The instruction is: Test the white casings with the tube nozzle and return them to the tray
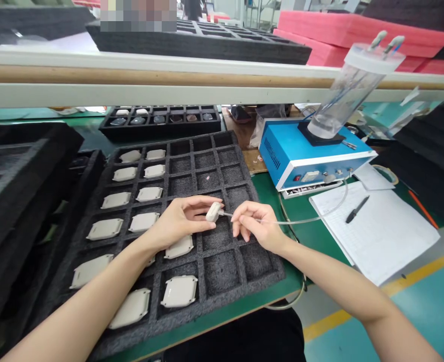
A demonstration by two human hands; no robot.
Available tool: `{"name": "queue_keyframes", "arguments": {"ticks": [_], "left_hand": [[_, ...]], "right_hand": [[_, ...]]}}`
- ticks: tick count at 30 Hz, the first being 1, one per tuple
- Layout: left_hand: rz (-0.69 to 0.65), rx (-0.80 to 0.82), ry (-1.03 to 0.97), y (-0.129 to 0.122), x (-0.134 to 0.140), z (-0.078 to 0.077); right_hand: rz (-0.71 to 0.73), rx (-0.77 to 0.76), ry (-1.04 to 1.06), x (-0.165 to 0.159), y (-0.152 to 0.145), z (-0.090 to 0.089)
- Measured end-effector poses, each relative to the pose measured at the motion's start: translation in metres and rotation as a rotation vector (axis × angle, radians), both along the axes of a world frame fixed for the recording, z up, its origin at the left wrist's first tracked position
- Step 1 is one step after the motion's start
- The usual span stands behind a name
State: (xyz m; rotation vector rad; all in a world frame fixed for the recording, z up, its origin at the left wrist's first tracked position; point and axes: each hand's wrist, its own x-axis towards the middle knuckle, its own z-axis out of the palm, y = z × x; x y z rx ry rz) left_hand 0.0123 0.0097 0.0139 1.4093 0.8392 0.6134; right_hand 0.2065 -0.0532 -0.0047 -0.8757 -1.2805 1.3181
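Over the black foam tray (222,274), my left hand (180,221) pinches a small beige watch case (213,212) between thumb and fingers, tilted edge-on. My right hand (257,223) is closed around the end of a clear thin tube (301,221), whose tip meets the right side of the case. That tube runs right to the front of a blue machine (312,153). Beige watch cases like the one at the tray's front (180,291) lie in the left and middle compartments. My left forearm covers part of the tray.
A clear cylinder (342,95) stands on the blue machine, under a shelf rail (207,93). Paper (380,236) with a black pen (357,209) lies to the right. Stacked black foam trays (26,166) stand at left; another tray (161,130) holds watch parts behind.
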Motion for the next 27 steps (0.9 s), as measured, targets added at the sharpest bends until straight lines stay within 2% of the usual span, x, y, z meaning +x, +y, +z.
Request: {"name": "queue_keyframes", "arguments": {"ticks": [27], "left_hand": [[0.0,0.006,0.016,-0.0018,0.0016,0.0023]], "right_hand": [[0.013,-0.038,0.005,0.001,-0.0003,0.0022]]}}
